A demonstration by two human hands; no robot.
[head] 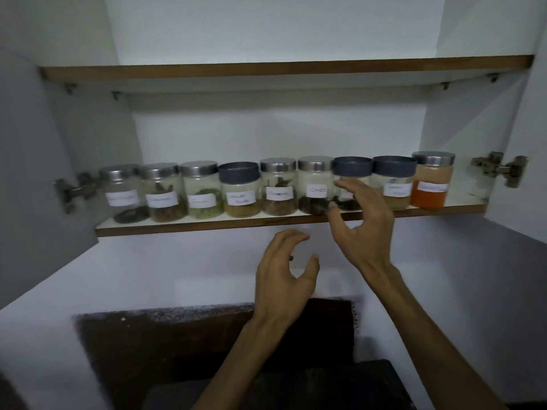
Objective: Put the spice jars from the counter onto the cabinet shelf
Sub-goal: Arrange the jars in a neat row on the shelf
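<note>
Glass jars [278, 186], nine of them, are standing in a row on the shelf [207, 224], lids on, labels facing out. The right hand [359, 220] is hovering at the blue-lidded jar [350, 183], fingers [349, 184] spread and relaxed, seemingly just touching its front but gripping nothing. The left hand [285, 267] is hanging below the shelf, fingers apart, empty. This looks like the placing step ending. Next probably comes reaching down for any remaining jar; the tabletop is scarcely showing.
</note>
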